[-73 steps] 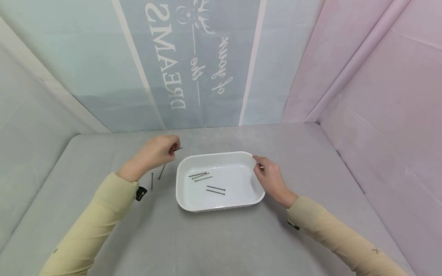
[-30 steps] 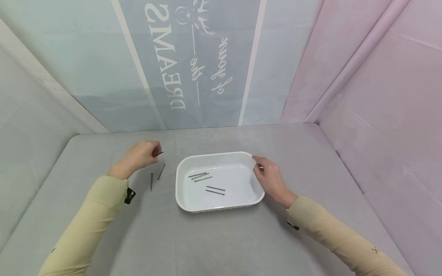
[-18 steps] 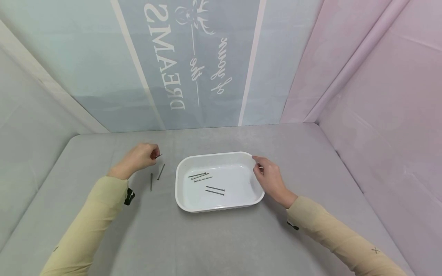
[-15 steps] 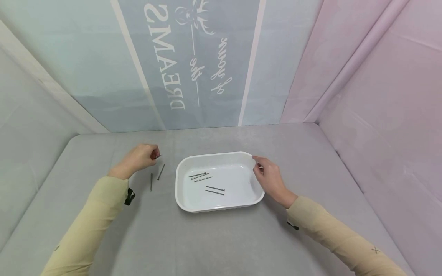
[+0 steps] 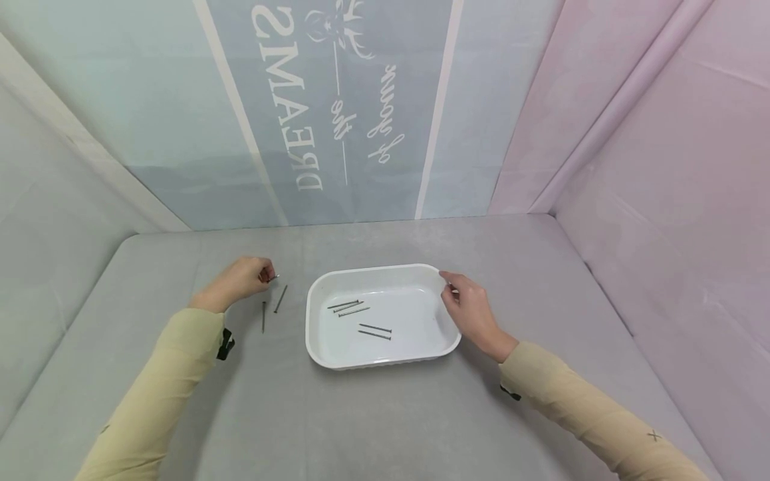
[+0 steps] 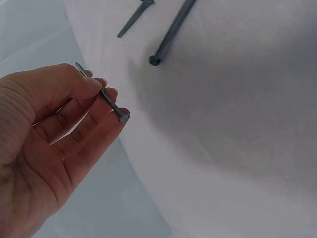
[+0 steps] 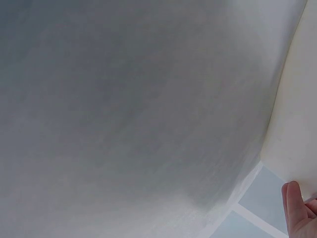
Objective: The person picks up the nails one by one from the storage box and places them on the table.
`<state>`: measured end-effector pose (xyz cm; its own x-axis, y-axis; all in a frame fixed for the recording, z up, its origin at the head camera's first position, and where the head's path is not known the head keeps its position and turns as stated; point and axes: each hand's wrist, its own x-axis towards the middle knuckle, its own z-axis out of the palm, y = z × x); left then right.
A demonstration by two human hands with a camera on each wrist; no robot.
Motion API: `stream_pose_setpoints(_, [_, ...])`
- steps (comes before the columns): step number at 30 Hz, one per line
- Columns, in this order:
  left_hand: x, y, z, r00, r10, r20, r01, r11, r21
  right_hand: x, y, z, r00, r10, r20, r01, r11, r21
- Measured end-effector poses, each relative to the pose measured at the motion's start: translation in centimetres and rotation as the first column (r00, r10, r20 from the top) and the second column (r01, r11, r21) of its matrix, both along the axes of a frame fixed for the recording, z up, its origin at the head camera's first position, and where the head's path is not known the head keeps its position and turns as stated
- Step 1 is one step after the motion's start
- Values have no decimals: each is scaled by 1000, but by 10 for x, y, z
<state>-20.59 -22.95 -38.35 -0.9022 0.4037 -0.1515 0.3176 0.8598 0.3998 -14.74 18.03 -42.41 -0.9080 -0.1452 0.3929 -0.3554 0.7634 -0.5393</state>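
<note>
In the head view my left hand point(image 5: 237, 279) is over the table left of the white tray point(image 5: 319, 361). It pinches a steel nail point(image 6: 112, 104) between thumb and fingers, the flat head standing out past the fingertips in the left wrist view. Two more nails lie below it on the table: one upright in view point(image 5: 263, 318), the other slanted point(image 5: 281, 299). My right hand point(image 5: 473, 308) holds the tray's right rim, thumb on the inner side; its fingers point(image 7: 294, 193) press the outer wall. Inside the tray lie a group of three nails point(image 5: 347, 306) and a pair point(image 5: 375, 336).
A grey cloth-covered table point(image 5: 385, 427) spreads around the tray. Behind it hangs a printed blue-grey backdrop point(image 5: 385, 194) with mirrored lettering. Pale fabric walls stand at the left point(image 5: 54, 200) and right point(image 5: 680, 220).
My left hand has moved left, away from the tray's far left corner, then slightly down, with the nail still pinched. The right hand, tray and other nails stay where they were.
</note>
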Motion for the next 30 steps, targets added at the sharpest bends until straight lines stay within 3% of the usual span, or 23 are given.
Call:
stream_pose_setpoints(22, [-4, -8, -17, 996, 62, 63, -60, 998, -33, -1, 1, 0, 1000, 16, -10, -16, 1000, -16])
stream_pose_setpoints(30, [-4, -9, -21, 996, 58, 63, -56, 998, -31, 0, 1, 0, 1000, 14, -26, -14, 1000, -12])
